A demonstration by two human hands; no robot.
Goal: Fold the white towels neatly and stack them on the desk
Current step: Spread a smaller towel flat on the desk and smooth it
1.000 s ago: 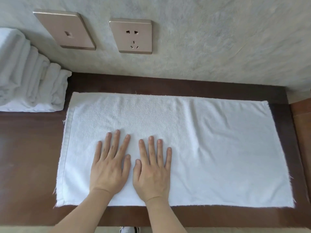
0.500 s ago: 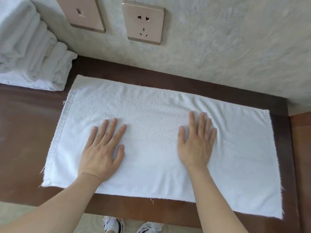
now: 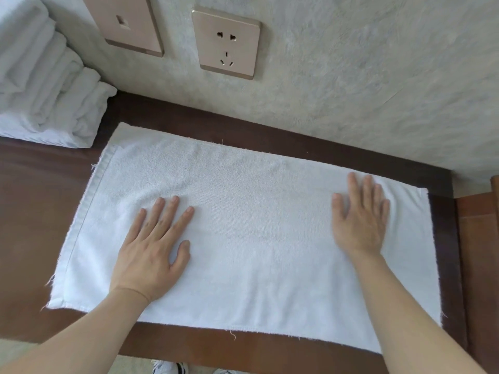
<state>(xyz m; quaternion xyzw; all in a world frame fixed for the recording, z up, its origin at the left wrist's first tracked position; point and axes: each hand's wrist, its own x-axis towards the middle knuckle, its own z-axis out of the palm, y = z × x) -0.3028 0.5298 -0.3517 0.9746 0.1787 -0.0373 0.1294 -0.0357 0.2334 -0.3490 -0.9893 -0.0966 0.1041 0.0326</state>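
A stack of folded towels (image 3: 46,85) sits far left on the desk (image 3: 35,211), and your left hand (image 3: 154,249) and right hand (image 3: 360,214) lie flat, fingers straight, gripping nothing, on the white towel (image 3: 256,225), whose long axis runs left to right, each hand nearest its own short end.

The towel (image 3: 243,225) is seen as white terry cloth, matt, w/ a nubby pile, a flatter woven band at the left end and frayed threads along the edges. The stack of folded towels (image 3: 46,85) is the same soft cloth. The desk (image 3: 35,206) is dark brown wood, smooth, semi-gloss. The wall (image 3: 378,76) is rough, matt grey plaster. The socket plates (image 3: 226,42) are smooth w/ a satin, metallic-looking finish.
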